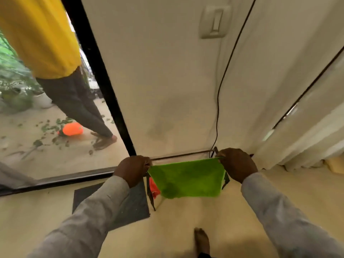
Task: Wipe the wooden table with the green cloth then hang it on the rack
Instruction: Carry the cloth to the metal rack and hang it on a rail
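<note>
The green cloth (188, 178) hangs spread flat between my two hands, low in the middle of the view. My left hand (133, 169) pinches its upper left corner and my right hand (236, 164) pinches its upper right corner. Just behind the cloth's top edge runs the thin dark bar of the rack (180, 155), close to the cream wall. The rack's dark legs and a red-orange cloth (154, 189) show behind the green cloth's left side. The wooden table is not in view.
A dark mat (130, 205) lies on the floor to the left of the rack. A black cable (218, 101) runs down the wall to the rack's right end. A black-framed glass door (104, 75) stands left; a person in a yellow top stands outside. My bare foot (202, 241) is below.
</note>
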